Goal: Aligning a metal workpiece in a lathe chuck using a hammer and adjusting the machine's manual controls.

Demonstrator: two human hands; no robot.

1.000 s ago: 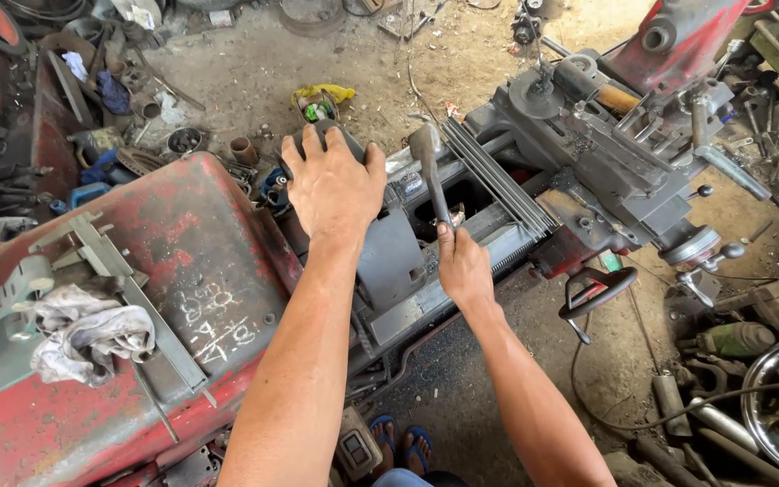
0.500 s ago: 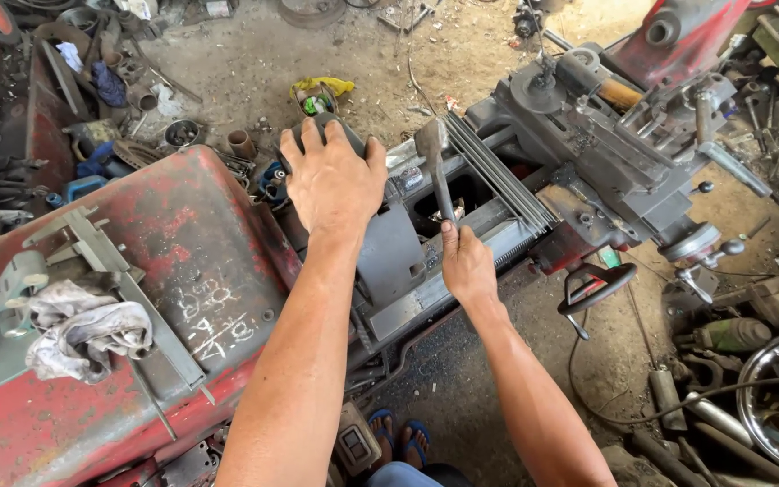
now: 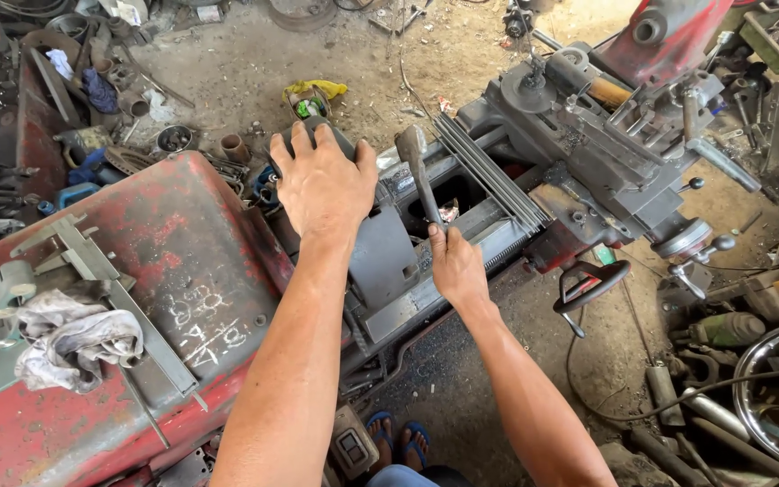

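now, left hand (image 3: 322, 185) spread flat on a dark part (image 3: 328, 135), right hand (image 3: 455, 268) clenched round a hammer handle (image 3: 426, 194) — head up

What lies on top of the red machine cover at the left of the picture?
On the red machine cover lie a large grey vernier caliper and a crumpled grey rag. Chalk scribbles mark its paint. The rag hides the surface beneath it and part of the caliper.

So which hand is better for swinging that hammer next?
The right hand, probably. It already grips the hammer by its handle, head up over the grey machine bed. The left hand lies flat on a dark round part, holding no tool.
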